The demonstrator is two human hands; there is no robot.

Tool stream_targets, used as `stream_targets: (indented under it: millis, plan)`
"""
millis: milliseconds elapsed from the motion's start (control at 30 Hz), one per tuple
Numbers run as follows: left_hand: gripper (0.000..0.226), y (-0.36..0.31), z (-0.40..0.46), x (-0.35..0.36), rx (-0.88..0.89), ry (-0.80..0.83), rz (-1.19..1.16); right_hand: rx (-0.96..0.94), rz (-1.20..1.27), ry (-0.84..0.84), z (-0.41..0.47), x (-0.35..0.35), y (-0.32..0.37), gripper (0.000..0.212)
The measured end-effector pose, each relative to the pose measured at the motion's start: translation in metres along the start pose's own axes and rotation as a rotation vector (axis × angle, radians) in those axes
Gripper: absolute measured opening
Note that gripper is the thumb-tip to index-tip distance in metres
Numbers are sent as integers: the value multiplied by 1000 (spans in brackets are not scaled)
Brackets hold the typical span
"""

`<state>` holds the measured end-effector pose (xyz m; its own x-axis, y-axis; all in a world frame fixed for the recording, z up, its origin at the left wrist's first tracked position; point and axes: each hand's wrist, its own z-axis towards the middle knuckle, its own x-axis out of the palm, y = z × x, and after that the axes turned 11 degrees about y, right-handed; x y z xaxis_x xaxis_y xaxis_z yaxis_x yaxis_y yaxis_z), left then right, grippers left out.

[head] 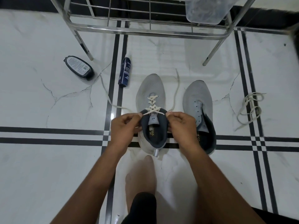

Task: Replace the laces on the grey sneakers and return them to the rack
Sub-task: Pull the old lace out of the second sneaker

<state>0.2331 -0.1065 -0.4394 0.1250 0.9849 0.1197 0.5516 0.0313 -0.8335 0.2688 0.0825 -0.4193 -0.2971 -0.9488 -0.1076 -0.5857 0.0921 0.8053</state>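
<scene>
Two grey sneakers stand on the tiled floor, toes pointing away from me. The left sneaker (pixel 151 89) carries a cream lace (pixel 152 104) crossed through its eyelets up to the collar. My left hand (pixel 125 125) pinches the lace's left end at the collar, and my right hand (pixel 181 122) pinches the right end. Both loose ends trail out over the floor on either side of the shoe. The right sneaker (pixel 198 96) has bare eyelets. A second loose cream lace (pixel 250 109) lies in a tangle to its right.
A steel shoe rack (pixel 150 32) stands just beyond the sneakers, with a clear plastic container (pixel 205 12) on its lower shelf. A dark blue spray can (pixel 124 71) and a black oval bottle (pixel 79 67) lie on the floor at the left. My bare foot (pixel 142 178) is below the left sneaker.
</scene>
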Motion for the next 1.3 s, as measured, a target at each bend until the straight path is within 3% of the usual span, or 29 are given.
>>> stream_targets:
  millis: [67,200,267,333,400,567,767,833,967,1000,1067,1133,1200,1300]
  plan:
    - [14,2,-1,1,-28,43,-21,-70,-116,20,-2,0,0,8]
    - [10,-1,-1,1,218,46,387,-330,-493,-8,-14,-2,1,18]
    - [9,0,-3,0,192,12,347,-223,-337,2,-12,-4,-1,18]
    - [10,2,-7,0,47,6,89,-84,-121,48,-11,-5,-3,18]
    - [14,1,-8,2,77,-25,113,-54,-44,72,-11,-5,-3,18]
    - [29,-13,-18,13,658,20,1017,-135,-84,113,-18,-9,-1,16]
    - [7,-8,4,24,932,68,1516,-161,-130,126,-17,-7,-3,15]
    - [9,-12,3,29,889,84,1340,-162,-137,107,-16,-8,-6,16]
    - [7,-24,9,12,274,-282,317,-141,-121,48,-15,-10,-9,18]
    - [4,-26,8,6,192,-302,275,-137,-116,52,-15,-9,-9,18]
    - [29,-30,-4,3,273,-253,494,-151,-135,62,-15,-8,-9,16]
    - [38,-32,-16,13,576,-99,839,-180,-162,76,-15,-7,-7,14]
    - [29,-30,-20,27,785,43,1178,-184,-169,101,-16,-7,-5,14]
    - [16,-24,-3,32,888,94,1432,-184,-167,114,-17,-8,-5,16]
